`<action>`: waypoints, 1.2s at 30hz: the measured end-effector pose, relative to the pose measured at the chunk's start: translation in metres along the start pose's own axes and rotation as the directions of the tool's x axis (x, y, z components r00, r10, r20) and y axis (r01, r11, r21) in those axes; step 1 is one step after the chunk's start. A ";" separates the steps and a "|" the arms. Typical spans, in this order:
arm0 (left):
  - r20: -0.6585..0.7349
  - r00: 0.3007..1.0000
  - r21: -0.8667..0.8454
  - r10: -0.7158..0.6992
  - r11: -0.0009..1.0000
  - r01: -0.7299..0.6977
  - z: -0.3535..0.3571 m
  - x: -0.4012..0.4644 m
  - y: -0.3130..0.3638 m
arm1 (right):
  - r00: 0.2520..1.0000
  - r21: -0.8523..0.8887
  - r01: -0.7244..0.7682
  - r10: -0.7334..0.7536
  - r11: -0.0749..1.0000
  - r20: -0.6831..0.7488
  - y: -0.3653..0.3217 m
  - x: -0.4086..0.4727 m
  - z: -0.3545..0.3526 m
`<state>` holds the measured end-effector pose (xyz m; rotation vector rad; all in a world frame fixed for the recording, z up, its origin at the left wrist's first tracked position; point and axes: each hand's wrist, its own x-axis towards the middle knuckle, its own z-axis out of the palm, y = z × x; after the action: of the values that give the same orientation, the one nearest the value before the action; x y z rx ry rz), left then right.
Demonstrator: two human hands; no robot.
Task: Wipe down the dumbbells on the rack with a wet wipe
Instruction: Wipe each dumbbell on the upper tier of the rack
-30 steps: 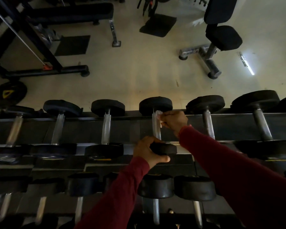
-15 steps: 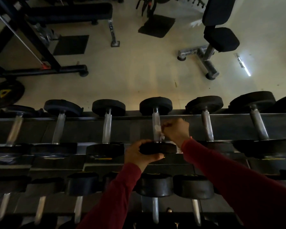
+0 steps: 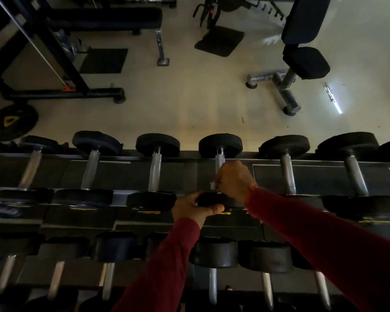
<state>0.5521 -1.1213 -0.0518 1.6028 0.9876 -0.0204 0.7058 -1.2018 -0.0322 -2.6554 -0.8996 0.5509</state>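
Dim, murky view (wide-angle bending at edges), glare streak on floor [image 3: 333,101].

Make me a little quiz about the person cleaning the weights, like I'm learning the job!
1. True or false: the right hand is wrapped round the metal handle of a dumbbell on the top shelf.
2. Which hand holds the wet wipe? A) left B) right C) neither
3. Fill in: the left hand grips the dumbbell's near ____ end.

Key: 1 true. 2 B, a white scrap shows at the right hand's fingers. 3 black.
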 end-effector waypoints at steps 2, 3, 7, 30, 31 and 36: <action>-0.009 1.000 0.006 -0.001 1.000 0.001 0.000 -0.002 0.001 | 0.997 -0.035 0.039 -0.041 0.999 -0.058 -0.007 0.009 -0.008; -0.007 1.000 0.000 -0.006 1.000 0.006 0.000 -0.001 0.002 | 0.995 -0.084 0.050 -0.056 0.995 -0.078 -0.012 0.015 -0.015; -0.004 1.000 0.001 -0.007 1.000 0.007 0.000 -0.003 0.003 | 0.988 -0.252 0.088 -0.116 0.964 -0.099 -0.030 0.028 -0.037; 0.056 0.871 0.389 0.488 0.793 -0.469 0.115 -0.099 0.051 | 0.947 0.954 -0.277 0.197 0.111 0.252 0.140 -0.089 -0.111; 0.056 0.896 0.371 0.442 0.824 -0.429 0.130 -0.099 0.056 | 0.950 0.939 -0.273 0.214 0.209 0.229 0.154 -0.090 -0.112; 0.044 0.967 0.414 0.253 0.876 -0.248 0.193 -0.089 0.082 | 0.982 0.121 -0.183 0.175 0.976 0.076 0.205 -0.080 -0.120</action>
<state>0.6376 -1.3256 0.0006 2.1201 0.8096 -0.0471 0.8060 -1.4259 0.0180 -2.6295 -0.6221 0.7156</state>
